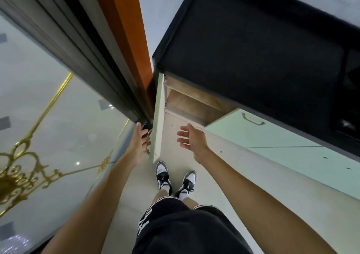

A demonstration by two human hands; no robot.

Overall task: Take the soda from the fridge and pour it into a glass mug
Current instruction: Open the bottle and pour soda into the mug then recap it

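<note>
No soda, fridge or glass mug shows in the head view. My left hand (139,143) reaches to the outer side of an open pale green cabinet door (158,117), with its fingers hooked at the door's metal handle (149,133). My right hand (191,138) hovers with fingers spread and nothing in it, in front of the open cabinet (187,101). Only bare wooden shelves are visible inside.
A black countertop (253,39) overhangs the cabinets. To the right is a shut green door with a handle (253,119). On the left stands a glass sliding door with gold ornament (39,137) and a dark and orange frame (124,29). My feet (175,177) stand on pale floor tiles.
</note>
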